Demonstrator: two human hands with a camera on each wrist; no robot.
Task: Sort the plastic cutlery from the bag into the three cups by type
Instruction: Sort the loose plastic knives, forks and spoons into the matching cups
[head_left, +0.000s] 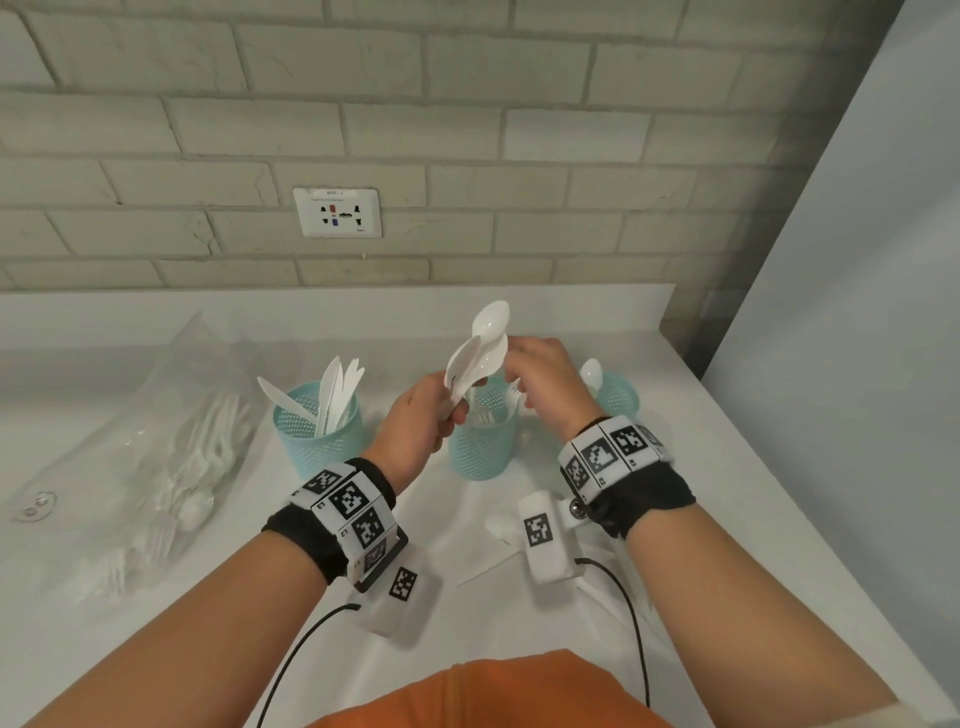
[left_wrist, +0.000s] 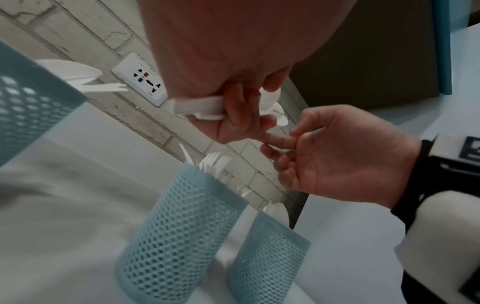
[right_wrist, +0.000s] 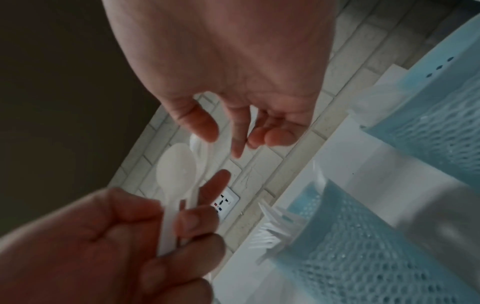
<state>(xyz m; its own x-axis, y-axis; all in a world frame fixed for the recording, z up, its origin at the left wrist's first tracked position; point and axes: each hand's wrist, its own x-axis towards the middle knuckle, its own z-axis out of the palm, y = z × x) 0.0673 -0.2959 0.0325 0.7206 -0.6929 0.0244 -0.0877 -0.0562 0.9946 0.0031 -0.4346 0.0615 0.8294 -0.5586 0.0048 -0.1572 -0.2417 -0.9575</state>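
My left hand grips a bunch of white plastic spoons by their handles, bowls up, above the middle cup. My right hand hovers just right of the spoon bowls with thumb and fingers apart, holding nothing; the right wrist view shows its fingertips spread near the spoons. Three teal mesh cups stand in a row: the left cup holds knives, the middle cup holds forks, and the right cup holds a spoon. The clear bag with more cutlery lies at the left.
Loose white cutlery lies on the white counter under my right wrist. A brick wall with a socket plate runs behind the cups. The counter ends at the right against a pale panel.
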